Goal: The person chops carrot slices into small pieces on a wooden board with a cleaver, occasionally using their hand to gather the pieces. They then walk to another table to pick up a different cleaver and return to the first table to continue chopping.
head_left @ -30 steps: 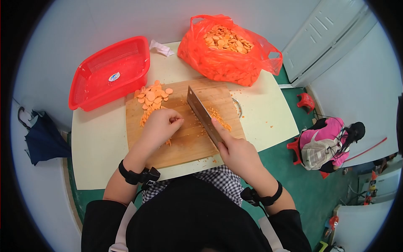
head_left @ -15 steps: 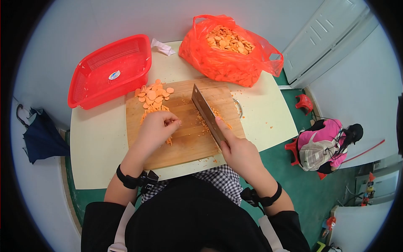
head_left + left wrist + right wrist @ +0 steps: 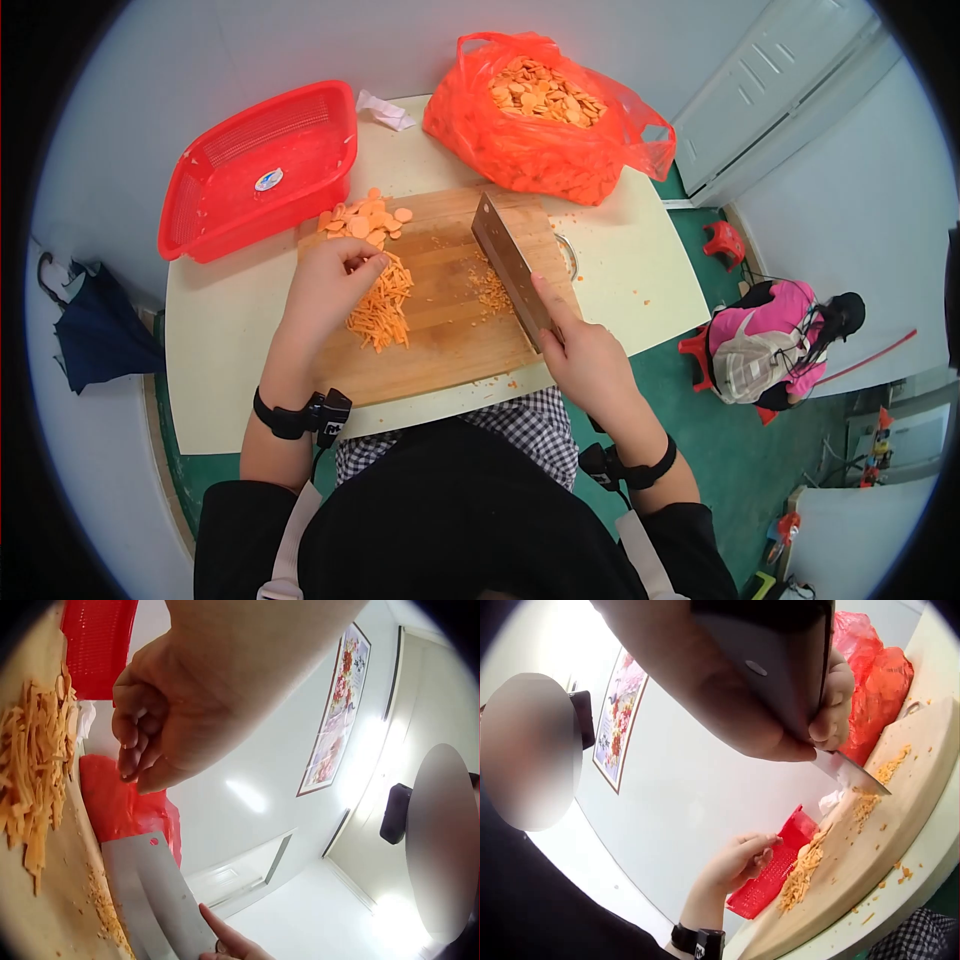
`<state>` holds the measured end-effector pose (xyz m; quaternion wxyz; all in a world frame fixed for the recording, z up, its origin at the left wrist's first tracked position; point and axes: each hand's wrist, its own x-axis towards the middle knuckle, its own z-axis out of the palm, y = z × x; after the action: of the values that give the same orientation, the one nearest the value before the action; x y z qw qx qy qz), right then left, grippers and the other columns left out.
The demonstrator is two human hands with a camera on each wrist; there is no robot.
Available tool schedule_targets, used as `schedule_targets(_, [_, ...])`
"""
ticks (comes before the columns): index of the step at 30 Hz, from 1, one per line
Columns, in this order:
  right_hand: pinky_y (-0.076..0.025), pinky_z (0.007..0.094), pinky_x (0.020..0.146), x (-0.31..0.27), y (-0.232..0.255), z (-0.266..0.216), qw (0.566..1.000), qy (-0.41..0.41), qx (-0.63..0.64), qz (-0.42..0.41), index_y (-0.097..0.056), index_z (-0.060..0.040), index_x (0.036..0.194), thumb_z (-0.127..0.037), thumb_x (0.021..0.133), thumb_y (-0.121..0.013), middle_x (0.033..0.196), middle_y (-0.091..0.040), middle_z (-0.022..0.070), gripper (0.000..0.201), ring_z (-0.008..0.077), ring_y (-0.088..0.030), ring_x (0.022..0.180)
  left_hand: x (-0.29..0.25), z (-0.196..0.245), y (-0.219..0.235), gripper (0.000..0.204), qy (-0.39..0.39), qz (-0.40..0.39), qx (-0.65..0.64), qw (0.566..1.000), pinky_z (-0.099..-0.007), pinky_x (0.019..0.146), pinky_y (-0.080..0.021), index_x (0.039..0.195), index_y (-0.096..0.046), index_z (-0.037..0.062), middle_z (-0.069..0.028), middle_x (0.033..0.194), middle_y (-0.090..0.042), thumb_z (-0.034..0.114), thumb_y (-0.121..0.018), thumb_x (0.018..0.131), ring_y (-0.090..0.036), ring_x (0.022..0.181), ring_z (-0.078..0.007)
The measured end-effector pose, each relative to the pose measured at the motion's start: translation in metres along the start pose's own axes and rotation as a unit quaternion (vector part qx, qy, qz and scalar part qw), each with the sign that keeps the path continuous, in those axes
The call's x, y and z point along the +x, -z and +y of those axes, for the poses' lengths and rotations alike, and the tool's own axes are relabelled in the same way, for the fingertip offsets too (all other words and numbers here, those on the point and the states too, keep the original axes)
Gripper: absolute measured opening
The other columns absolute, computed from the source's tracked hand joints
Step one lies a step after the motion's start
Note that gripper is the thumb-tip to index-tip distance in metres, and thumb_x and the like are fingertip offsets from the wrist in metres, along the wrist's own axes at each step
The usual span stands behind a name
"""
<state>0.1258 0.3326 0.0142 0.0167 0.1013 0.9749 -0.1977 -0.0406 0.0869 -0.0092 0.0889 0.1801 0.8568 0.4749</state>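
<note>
Cleaver (image 3: 510,265) is held over the right part of the cutting board (image 3: 430,355), near its right edge. Long axis runs from the near right corner toward the far edge: handle end near the person, blade end pointing away and slightly left. Axis is roughly in line with the board's right edge, leaning a bit inward at the far end. Cutting edge is turned down toward the board, flat turned to the left; edge contact can't be confirmed.

Cleaver is gripped by the right hand (image 3: 595,370): fingers wrapped at the handle end, forefinger laid out along the blade.

Left hand (image 3: 330,275) is poised by the board's left edge, next to the carrot shreds (image 3: 381,318). Fingers loosely curled, thumb near forefinger, nothing seen held; contact with the pile can't be told.

Carrot slices (image 3: 365,222) are heaped at the board's far left corner. Fine crumbs (image 3: 488,288) are scattered left of the blade. Red basket (image 3: 300,165) is set at the table's (image 3: 230,350) far left corner, red bag (image 3: 470,140) at the far right.
</note>
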Motion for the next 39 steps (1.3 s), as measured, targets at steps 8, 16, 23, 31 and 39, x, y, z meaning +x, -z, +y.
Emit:
schedule_targets(8, [-0.05, 0.0454, 0.055, 0.004, 0.005, 0.005, 1.0, -0.017, 0.016, 0.005, -0.028, -0.0238, 0.148, -0.016, 0.089, -0.052, 0.057, -0.058, 0.0168, 0.065, 0.0349, -0.061, 0.054, -0.002, -0.001, 0.005, 0.019, -0.003, 0.007, -0.011, 1.0, -0.0225, 0.055, -0.04, 0.088, -0.066, -0.0057, 0.0003, 0.067, -0.059, 0.013, -0.066, 0.087, -0.051, 0.061, -0.0052])
schedule_targets(16, [-0.051, 0.0457, 0.057, 0.004, 0.007, 0.01, 0.999, -0.046, 0.018, 0.0, -0.028, -0.0253, 0.148, -0.016, 0.088, -0.051, 0.061, -0.06, 0.0179, 0.065, 0.0352, -0.062, 0.057, -0.007, -0.006, 0.011, 0.022, 0.011, 0.022, -0.011, 1.0, -0.0247, 0.055, -0.041, 0.089, -0.067, -0.0045, -0.0039, 0.064, -0.06, 0.016, -0.068, 0.083, -0.052, 0.058, -0.009])
schedule_targets(23, [-0.05, 0.0462, 0.056, 0.005, 0.006, 0.014, 0.999, -0.044, 0.017, 0.025, -0.028, -0.0256, 0.148, -0.015, 0.088, -0.051, 0.061, -0.06, 0.0174, 0.065, 0.0347, -0.061, 0.056, -0.013, -0.003, 0.018, 0.025, 0.007, -0.009, 0.077, 0.997, -0.0285, 0.061, -0.045, 0.095, -0.067, -0.004, -0.0091, 0.074, -0.061, 0.017, -0.068, 0.081, -0.057, 0.066, -0.015])
schedule_targets(31, [-0.049, 0.044, 0.053, 0.003, -0.003, 0.002, 0.999, -0.038, -0.019, 0.031, -0.029, -0.0253, 0.148, -0.013, 0.088, -0.052, 0.057, -0.058, 0.0165, 0.066, 0.0337, -0.06, 0.052, -0.018, -0.006, 0.022, 0.025, -0.056, -0.077, 0.196, 0.976, -0.0364, 0.074, -0.05, 0.098, -0.069, 0.0039, -0.0137, 0.09, -0.064, 0.016, -0.067, 0.077, -0.062, 0.083, -0.0287])
schedule_targets(39, [-0.051, 0.0428, 0.06, 0.0, -0.004, 0.012, 0.994, -0.073, 0.066, 0.057, -0.03, -0.0242, 0.148, -0.011, 0.087, -0.052, 0.07, -0.064, 0.0189, 0.065, 0.0343, -0.064, 0.062, 0.019, 0.005, 0.01, 0.027, -0.11, -0.16, 0.318, 0.928, -0.0386, 0.081, -0.05, 0.1, -0.069, 0.0084, -0.0101, 0.097, -0.061, 0.01, -0.064, 0.073, -0.059, 0.097, -0.0271])
